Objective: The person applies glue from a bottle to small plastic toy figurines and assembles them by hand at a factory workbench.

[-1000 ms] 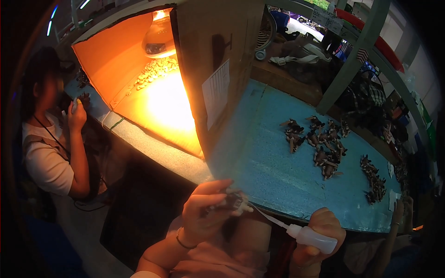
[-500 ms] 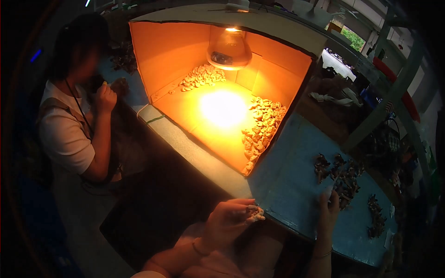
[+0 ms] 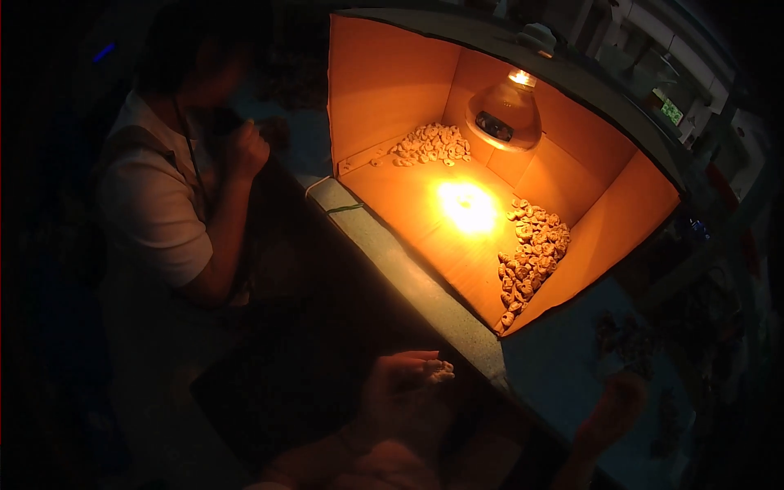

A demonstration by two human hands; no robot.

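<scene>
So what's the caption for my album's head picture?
Wearer's left hand holding a small, pale, lumpy piece before a glowing glass bulb in an orange-lit cardboard box.

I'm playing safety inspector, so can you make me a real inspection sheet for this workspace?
Surface: table, speckled and pale along its lit edge; bluish and dim at the right.
Work pieces: small pale pieces heaped in two piles inside a cardboard box; dark clusters outside it, at the right.
Clutter: too dark to tell beyond the table.
Hands: left hand has a small piece in its fingers; right hand is near the clusters, too dark to tell if it holds anything.
Cables: nothing seen.
Surroundings: glowing lamp hanging in the box; another person at left.
</scene>
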